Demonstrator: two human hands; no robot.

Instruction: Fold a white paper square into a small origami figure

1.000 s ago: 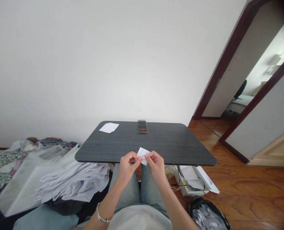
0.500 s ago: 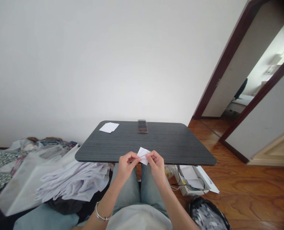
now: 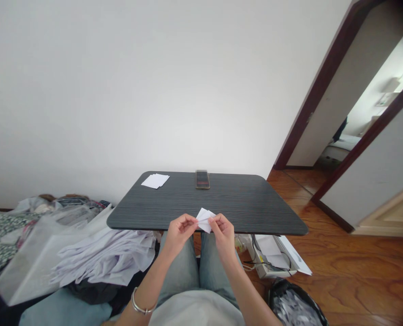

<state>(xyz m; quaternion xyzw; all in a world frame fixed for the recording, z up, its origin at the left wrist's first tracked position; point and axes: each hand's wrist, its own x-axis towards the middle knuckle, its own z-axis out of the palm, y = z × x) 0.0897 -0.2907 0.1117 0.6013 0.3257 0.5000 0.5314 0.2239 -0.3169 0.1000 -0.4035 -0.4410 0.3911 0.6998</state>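
Note:
Between my two hands is a small folded piece of white paper (image 3: 204, 218), held just over the near edge of the dark table (image 3: 174, 199). My left hand (image 3: 181, 231) pinches its left corner between thumb and fingertips. On the other side, my right hand (image 3: 223, 231) grips the right part the same way. A crease or overlapping layer shows across the paper's middle; finer folds are too small to make out. A short stack of white paper sheets (image 3: 155, 180) lies at the table's far left corner.
A phone (image 3: 202, 179) lies at the table's far edge. Folded white cloth (image 3: 106, 256) and other clothes are piled left. On the floor at right are a white box (image 3: 272, 258) with cables and a black bag (image 3: 295, 303) of scraps. A doorway (image 3: 323, 113) opens at right.
The paper has shifted and turned very slightly between my fingers. Both hands keep their pinch in nearly the same place.

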